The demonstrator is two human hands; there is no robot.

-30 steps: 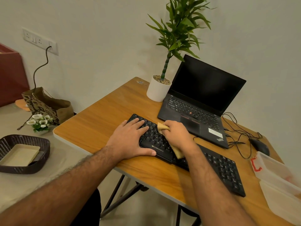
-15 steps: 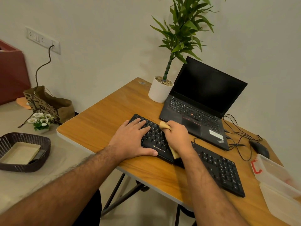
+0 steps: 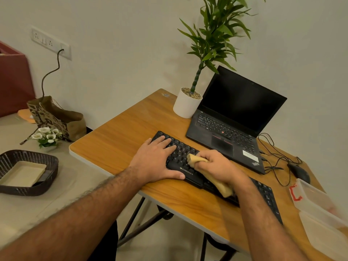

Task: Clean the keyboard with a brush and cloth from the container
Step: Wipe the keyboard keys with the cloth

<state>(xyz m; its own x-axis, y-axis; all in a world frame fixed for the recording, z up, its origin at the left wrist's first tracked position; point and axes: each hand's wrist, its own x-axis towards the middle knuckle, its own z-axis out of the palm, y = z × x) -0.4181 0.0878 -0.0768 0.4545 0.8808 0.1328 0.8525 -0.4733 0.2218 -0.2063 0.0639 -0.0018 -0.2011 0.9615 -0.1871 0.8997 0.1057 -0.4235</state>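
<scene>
On the wooden bench (image 3: 120, 140), the left hand (image 3: 156, 161) lies flat, steadying the black keyboard (image 3: 190, 164) — the right hand (image 3: 216, 166) grips a bunched tan cloth (image 3: 195, 160); wipe lightly, row by row.

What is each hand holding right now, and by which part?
The right hand grips the tan cloth around its middle, both ends sticking out. The left hand holds nothing; it rests flat on the keyboard.

Printed in white along the near edge of the black keyboard (image 3: 190, 157): "ZEBRONICS", with a small logo before it. At about 2 o'clock from there, on the laptop (image 3: 226, 132) palm-rest corner: "ThinkPad" mark, sideways. White sticker beside it unreadable.
</scene>
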